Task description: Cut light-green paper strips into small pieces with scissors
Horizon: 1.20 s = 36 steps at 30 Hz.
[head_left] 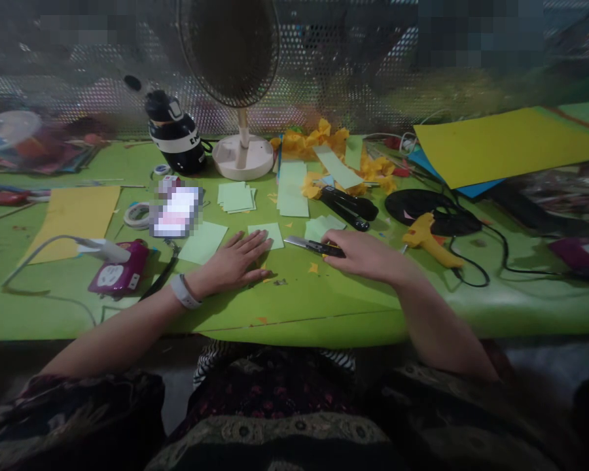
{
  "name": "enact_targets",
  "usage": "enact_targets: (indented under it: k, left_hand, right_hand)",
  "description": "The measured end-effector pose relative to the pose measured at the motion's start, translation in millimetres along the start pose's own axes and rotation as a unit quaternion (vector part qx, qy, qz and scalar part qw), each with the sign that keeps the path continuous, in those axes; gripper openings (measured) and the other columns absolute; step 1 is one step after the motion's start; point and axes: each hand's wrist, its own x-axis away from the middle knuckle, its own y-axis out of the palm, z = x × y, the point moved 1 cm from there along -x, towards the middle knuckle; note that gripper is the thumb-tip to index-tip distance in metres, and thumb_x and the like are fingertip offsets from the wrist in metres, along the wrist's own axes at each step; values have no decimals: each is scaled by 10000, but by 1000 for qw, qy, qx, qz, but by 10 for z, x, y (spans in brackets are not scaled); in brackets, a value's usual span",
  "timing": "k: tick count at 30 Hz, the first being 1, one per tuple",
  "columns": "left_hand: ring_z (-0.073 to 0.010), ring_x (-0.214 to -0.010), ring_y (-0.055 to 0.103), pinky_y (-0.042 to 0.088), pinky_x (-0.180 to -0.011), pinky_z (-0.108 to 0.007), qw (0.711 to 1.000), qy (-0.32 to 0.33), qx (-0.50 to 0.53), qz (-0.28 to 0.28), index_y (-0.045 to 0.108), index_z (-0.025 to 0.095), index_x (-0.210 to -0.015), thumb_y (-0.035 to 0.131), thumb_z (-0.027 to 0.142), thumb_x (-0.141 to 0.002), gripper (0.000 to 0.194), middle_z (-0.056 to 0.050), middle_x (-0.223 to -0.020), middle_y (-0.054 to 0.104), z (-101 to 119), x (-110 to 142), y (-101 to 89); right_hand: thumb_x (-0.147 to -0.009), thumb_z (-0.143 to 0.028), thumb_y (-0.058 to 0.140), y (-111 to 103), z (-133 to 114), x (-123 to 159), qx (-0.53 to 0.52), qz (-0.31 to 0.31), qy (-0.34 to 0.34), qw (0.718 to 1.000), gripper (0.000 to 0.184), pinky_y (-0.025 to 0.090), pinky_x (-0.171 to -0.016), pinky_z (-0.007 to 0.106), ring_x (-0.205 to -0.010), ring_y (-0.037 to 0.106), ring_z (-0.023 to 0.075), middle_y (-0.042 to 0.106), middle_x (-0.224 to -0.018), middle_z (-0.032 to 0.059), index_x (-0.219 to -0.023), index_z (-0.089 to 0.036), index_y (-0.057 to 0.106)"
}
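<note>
My left hand (238, 260) lies flat on the green table, fingers stretched out, its fingertips on a small light-green paper square (275, 237). In my right hand (366, 255) is a utility knife (319, 247), its blade out and pointing left at the right edge of that square. Light-green paper pieces (322, 227) lie partly behind my right hand. A larger light-green sheet (203, 242) rests left of my left hand. Farther back sit a stack of small light-green squares (235, 196) and a light-green paper strip (293, 188).
Behind the papers stand a fan (244, 160) and a dark bottle (179, 140). A black stapler (346, 206) and a yellow glue gun (429, 239) lie to the right. At left are a phone (177, 212), a tape roll (137, 214) and a purple power strip (122, 271).
</note>
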Motion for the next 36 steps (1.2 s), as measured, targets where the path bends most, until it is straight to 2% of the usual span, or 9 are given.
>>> enact_targets:
  k: [7, 18, 25, 30, 36]
  left_hand:
    - [-281, -1585, 197, 126, -1290, -498, 1000, 0, 2, 2, 226, 228, -1639, 292, 691, -1006, 787, -112, -1707, 210, 2, 1, -3]
    - [-273, -1588, 192, 120, -1288, -483, 1000, 1, 2, 3, 227, 223, -1635, 268, 701, -1005, 791, -116, -1707, 212, -16, 2, 17]
    - [-270, -1590, 180, 114, -1286, -489, 1000, 11, -4, 6, 241, 253, -1628, 280, 675, -1016, 745, -110, -1710, 217, -21, 8, 17]
    - [-287, -1585, 198, 128, -1284, -496, 1000, 15, -11, 9, 218, 238, -1636, 269, 687, -1010, 772, -116, -1707, 225, -36, 8, 32]
    - [-271, -1586, 200, 131, -1286, -489, 1000, 13, -19, 9, 167, 240, -1644, 231, 702, -1007, 790, -106, -1711, 224, -40, 10, 44]
  right_hand:
    - [-923, -347, 521, 13, -11, -11, -5, 12, -28, 1000, 242, 397, -716, 344, -905, 619, 253, 702, -1055, 122, -1087, -191, 606]
    - [-926, -357, 532, 17, -23, -20, -12, 10, -22, 1000, 265, 412, -722, 361, -884, 620, 255, 697, -1042, 124, -1110, -186, 616]
    - [-954, -289, 497, 134, -38, -102, 0, 32, -67, 997, 236, 462, -877, 408, -1031, 605, 286, 635, -1174, 161, -1125, -166, 602]
    - [-955, -268, 515, 244, -37, -167, -23, 66, -87, 994, 220, 478, -939, 458, -1077, 591, 307, 612, -1172, 168, -1108, -159, 629]
    - [-940, -306, 603, 354, -29, -226, -36, 83, -104, 990, 366, 501, -946, 466, -1106, 587, 314, 589, -1226, 160, -1283, -178, 604]
